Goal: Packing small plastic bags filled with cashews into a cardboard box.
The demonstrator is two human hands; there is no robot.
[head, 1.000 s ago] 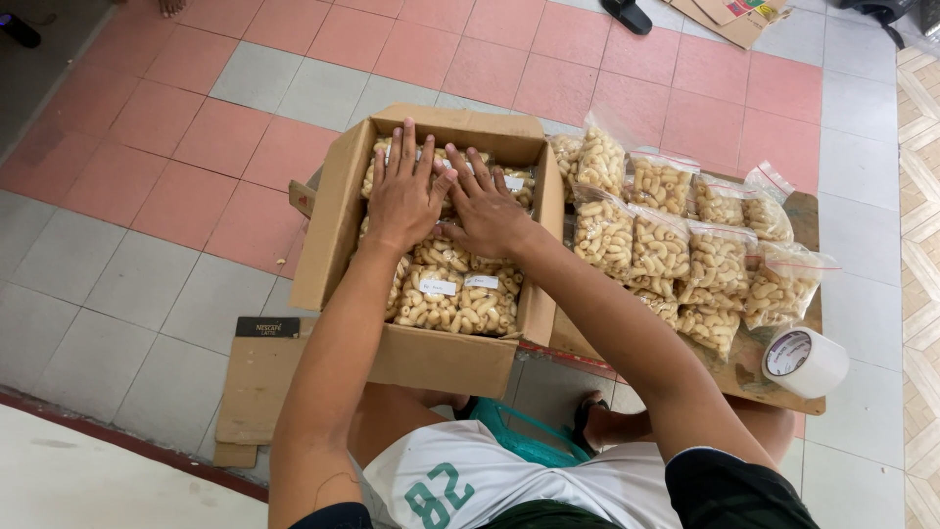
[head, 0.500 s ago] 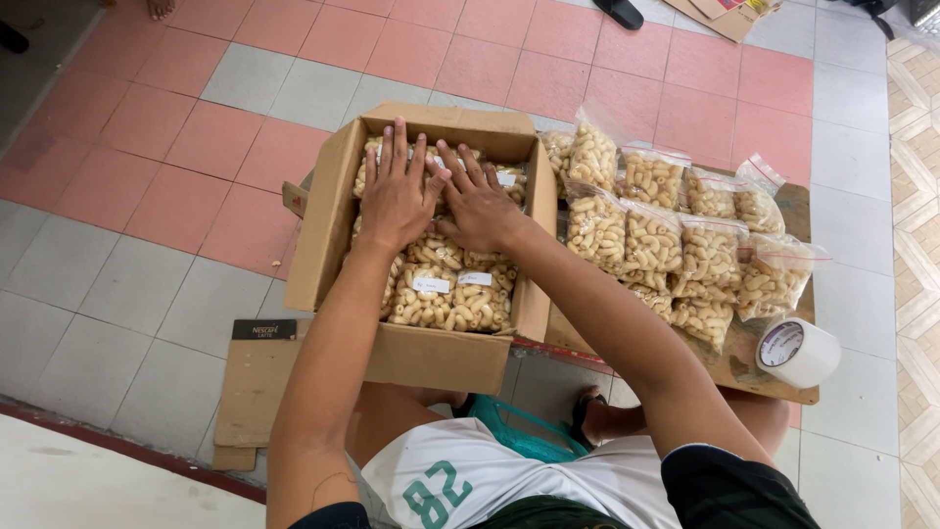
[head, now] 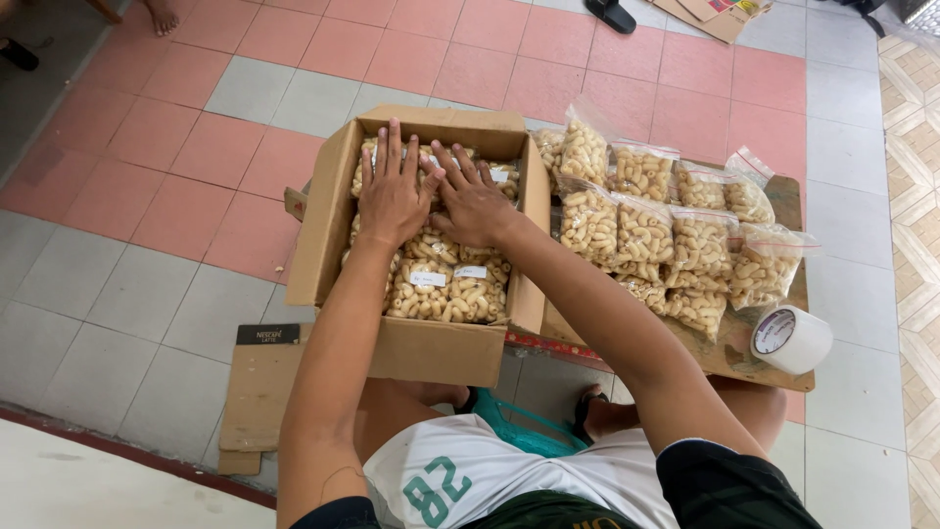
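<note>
A floor of pink and grey tiles [head: 147, 147] fills the view. On it stands a low wooden board [head: 783, 211], and a flattened piece of cardboard [head: 259, 392] lies on the tiles just off the board's near left corner.

An open cardboard box [head: 328, 220] sits at the board's left end, its flaps standing up. It is packed with clear bags of curled, pale snack pieces [head: 446, 289]; the two bags nearest the person carry small white labels.

To the right of the box, across the middle and right of the board, lies a loose heap of the same clear snack bags [head: 666, 240], overlapping one another and touching the box's right wall.

The person sits at the board's near edge in a white jersey [head: 490, 480], both arms reaching into the box. The left hand [head: 392, 191] lies flat, palm down, fingers stretched and spread, on the bags in the far half of the box. The right hand [head: 475, 201] lies just beside it, also palm down with fingers extended and slightly fanned, its fingertips touching the left hand's thumb side. Neither hand grips anything; both rest open on the bags.

A roll of white tape [head: 791, 340] sits at the board's near right corner, just beside the heap.

A dark sandal [head: 612, 13] lies on the tiles well beyond the board's far edge.
</note>
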